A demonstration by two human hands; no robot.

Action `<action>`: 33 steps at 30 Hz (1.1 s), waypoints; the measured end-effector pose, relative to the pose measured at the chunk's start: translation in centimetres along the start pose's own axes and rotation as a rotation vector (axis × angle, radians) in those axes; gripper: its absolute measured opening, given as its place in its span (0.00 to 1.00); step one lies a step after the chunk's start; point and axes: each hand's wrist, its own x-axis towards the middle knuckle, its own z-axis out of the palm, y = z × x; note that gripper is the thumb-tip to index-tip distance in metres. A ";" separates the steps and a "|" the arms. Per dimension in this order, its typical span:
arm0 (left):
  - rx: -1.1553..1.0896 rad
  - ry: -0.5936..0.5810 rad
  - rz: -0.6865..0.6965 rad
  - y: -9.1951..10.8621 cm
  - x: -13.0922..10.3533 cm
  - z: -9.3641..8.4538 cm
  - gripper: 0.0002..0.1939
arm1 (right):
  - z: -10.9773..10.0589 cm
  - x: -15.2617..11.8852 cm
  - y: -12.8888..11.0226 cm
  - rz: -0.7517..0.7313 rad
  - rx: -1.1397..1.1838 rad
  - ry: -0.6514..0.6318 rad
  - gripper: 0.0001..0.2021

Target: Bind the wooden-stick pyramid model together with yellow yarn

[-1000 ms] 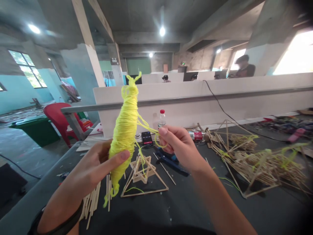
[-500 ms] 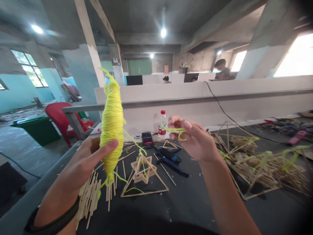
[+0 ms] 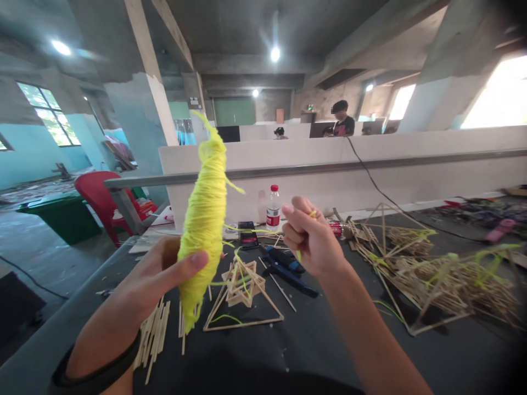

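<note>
Yellow yarn (image 3: 203, 214) is filling the curled grip of the left hand (image 3: 144, 291) above the counter (image 3: 247, 356); the right hand (image 3: 310, 236) is clenching a strand (image 3: 265, 231). Beyond, a red-capped bottle (image 3: 273, 211) is standing, contents unclear; leftward, a green bin (image 3: 66, 219) is sitting.

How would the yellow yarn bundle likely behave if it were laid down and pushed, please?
The yarn bundle probably feels light, being wound from soft-looking yarn. It seems fairly stiff, standing above the left hand without sagging, and may roll unevenly, as its rounded middle tapers toward both ends.
</note>
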 end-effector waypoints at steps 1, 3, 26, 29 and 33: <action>-0.024 -0.038 -0.021 -0.1 -0.1 0.1 0.16 | 0.1 0.0 0.3 -0.006 -0.032 -0.003 0.23; -0.070 -0.139 -0.039 -0.1 -0.3 0.6 0.18 | 0.1 -0.1 0.9 -0.035 -0.130 -0.061 0.15; -0.508 -0.216 -0.036 0.5 1.8 0.6 0.19 | 0.5 -0.5 1.2 -0.065 -0.727 -0.296 0.15; -0.547 -0.211 -0.036 0.7 1.8 0.8 0.18 | 1.2 -0.7 1.7 0.009 -0.680 -0.287 0.10; -0.621 -0.023 -0.200 0.5 1.2 1.4 0.13 | 3.2 -1.7 2.8 0.110 -0.569 -0.349 0.11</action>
